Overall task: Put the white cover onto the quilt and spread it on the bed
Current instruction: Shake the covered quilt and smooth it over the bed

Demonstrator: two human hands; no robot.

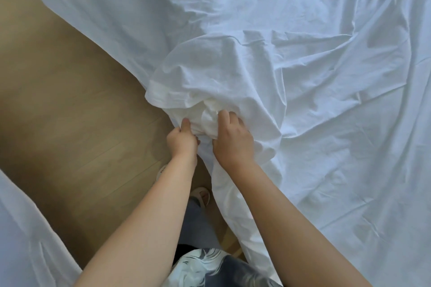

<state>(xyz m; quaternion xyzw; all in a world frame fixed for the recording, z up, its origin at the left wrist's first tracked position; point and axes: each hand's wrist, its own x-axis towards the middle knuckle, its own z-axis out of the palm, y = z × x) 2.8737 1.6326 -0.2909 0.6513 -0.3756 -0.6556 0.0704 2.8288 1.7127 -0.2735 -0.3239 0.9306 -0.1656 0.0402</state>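
The white cover [291, 58] lies wrinkled across the bed, filling the upper and right part of the view. One corner of it is bunched up at the bed's left edge [210, 81]. A cream-white piece of the quilt [211, 112] shows in the folds there. My left hand [182, 140] pinches the cover's edge beside the bunch, thumb up. My right hand [233, 140] grips the bunched fabric right next to it, fingers curled into the folds. Most of the quilt is hidden under the cover.
Light wooden floor [70, 112] runs along the bed's left side. More white cloth [21, 228] lies at the lower left. My feet in slippers [200, 196] stand close to the bed's edge.
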